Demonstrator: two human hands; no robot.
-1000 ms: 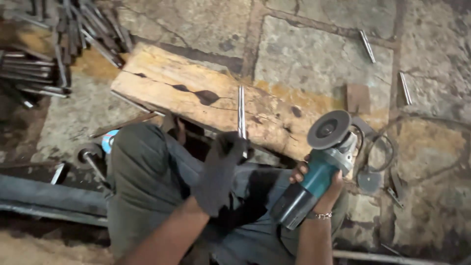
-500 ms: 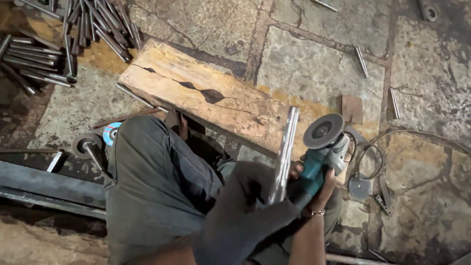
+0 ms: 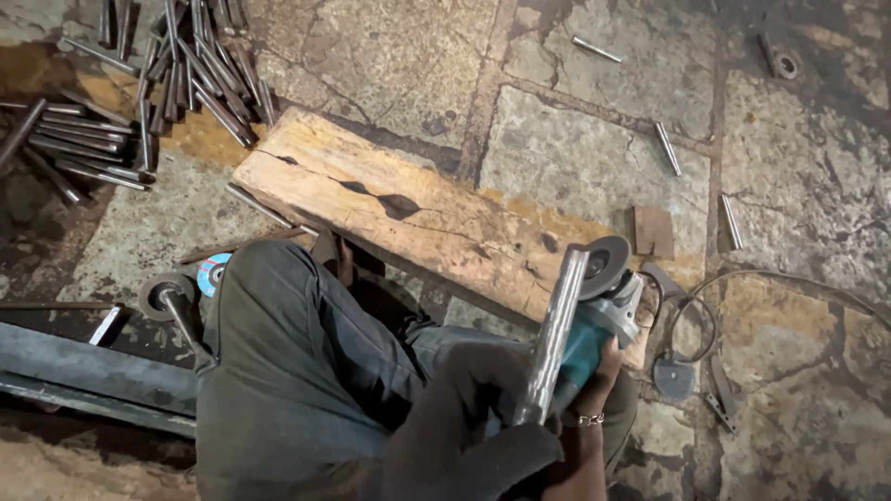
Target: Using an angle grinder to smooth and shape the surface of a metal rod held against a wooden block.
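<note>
My left hand, in a dark glove, grips the lower end of a short metal rod that points up and away from me. Its upper end sits right beside the grey disc of a teal angle grinder. My right hand, bare with a bracelet at the wrist, holds the grinder's body. Both hands hover over my lap, at the near right end of a cracked wooden plank lying on the stone floor.
A pile of cut metal rods lies at the far left. Loose rods are scattered on the stone at the right. A spare disc and a wheel tool sit by my left knee. Steel bars lie along the near left. A cable loops at right.
My left hand has carried the rod from the plank's middle rightward and toward me, tilting it until its tip reaches the grinder disc. The grinder has stayed in my right hand.
</note>
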